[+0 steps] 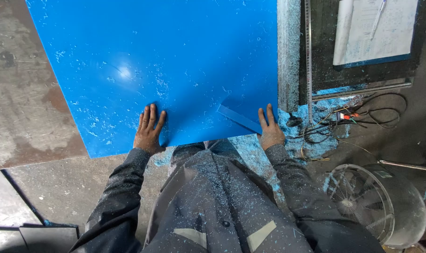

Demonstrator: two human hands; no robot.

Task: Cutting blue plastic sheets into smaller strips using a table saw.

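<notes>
A large blue plastic sheet dusted with blue shavings lies on a metal table. My left hand rests flat on the sheet near its front edge, fingers spread. My right hand grips the sheet's front right corner, fingers on top. Just left of that hand, a narrow blue strip lies at an angle on the sheet. My dark jacket, speckled with shavings, fills the bottom middle.
A metal rail and a steel ruler run along the sheet's right edge. Papers with a pen lie at the top right. Tangled cables and blue shavings cover the floor; a round fan stands at the lower right.
</notes>
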